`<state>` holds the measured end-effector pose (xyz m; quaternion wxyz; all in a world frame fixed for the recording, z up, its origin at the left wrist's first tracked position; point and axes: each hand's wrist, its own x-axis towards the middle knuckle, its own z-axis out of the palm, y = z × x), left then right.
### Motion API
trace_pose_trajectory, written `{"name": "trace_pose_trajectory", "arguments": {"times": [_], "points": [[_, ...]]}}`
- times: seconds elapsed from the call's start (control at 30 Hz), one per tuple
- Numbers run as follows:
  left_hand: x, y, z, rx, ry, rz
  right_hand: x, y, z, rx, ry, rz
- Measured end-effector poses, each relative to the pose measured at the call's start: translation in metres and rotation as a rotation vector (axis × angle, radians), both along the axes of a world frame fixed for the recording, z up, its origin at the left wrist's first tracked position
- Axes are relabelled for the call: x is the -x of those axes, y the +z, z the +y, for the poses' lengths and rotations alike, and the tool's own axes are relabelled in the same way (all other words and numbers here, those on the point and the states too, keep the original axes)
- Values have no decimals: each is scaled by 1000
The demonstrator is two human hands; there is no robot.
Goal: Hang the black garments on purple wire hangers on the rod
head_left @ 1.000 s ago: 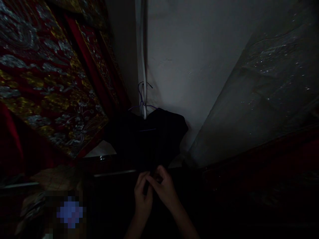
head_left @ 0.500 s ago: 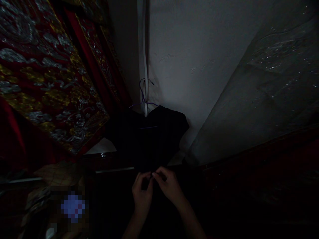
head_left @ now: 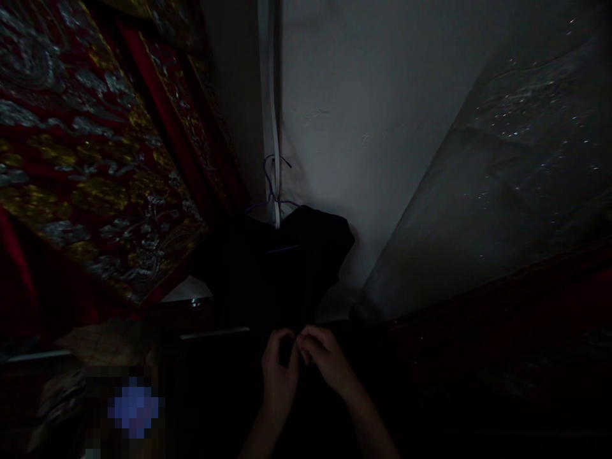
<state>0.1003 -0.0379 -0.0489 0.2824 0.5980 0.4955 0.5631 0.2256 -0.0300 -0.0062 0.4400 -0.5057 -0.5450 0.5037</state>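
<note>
A dark short-sleeved garment (head_left: 315,248) hangs from a thin purple hanger (head_left: 268,178) against the wall. At its lower front, my left hand (head_left: 281,363) has thumb and fingertips drawn together on the dark cloth. My right hand (head_left: 327,357) pinches the cloth just beside it, and the fingertips of both hands meet. Whatever small part of the garment lies between the fingers is too dark to make out. The garment's lower part blends into the black around my wrists.
Red cloth panels (head_left: 108,197) with gold and silver embroidery hang on the left. A pale strap (head_left: 276,115) runs down by the hanger. On the right leans a translucent sparkling sheet (head_left: 507,166). A blurred-out blue patch (head_left: 134,408) shows at lower left.
My hands have come closer together and shifted slightly right relative to the garment, with the right fingers curled in more. The view has moved a little.
</note>
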Motion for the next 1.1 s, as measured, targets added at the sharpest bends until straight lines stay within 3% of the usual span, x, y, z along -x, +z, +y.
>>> {"name": "trace_pose_trajectory", "arguments": {"times": [0.13,0.23,0.33,0.53,0.6,0.67,0.77,0.87,0.93,1.0,1.1], "points": [[1,1,8,7,15,28,7,-3,3,79,2,29],[1,2,12,10,-6,42,9,10,13,133,3,79],[2,0,16,4,-53,77,8,45,35,121,-29,129],[8,-19,29,-8,-92,167,13,149,100,-162,-146,256],[14,-21,35,3,-101,175,17,170,112,-232,-157,304],[22,-13,45,16,-126,173,22,177,115,-272,-146,310],[37,28,64,-26,-184,162,27,171,108,-307,-127,261],[47,96,86,-232,-110,118,28,164,99,-341,-123,188],[50,143,100,-387,-72,153,28,166,94,-380,-104,153],[50,181,110,-505,-90,241,27,173,90,-438,-86,119],[46,210,120,-607,-110,340,26,180,92,-512,-101,49]]}}
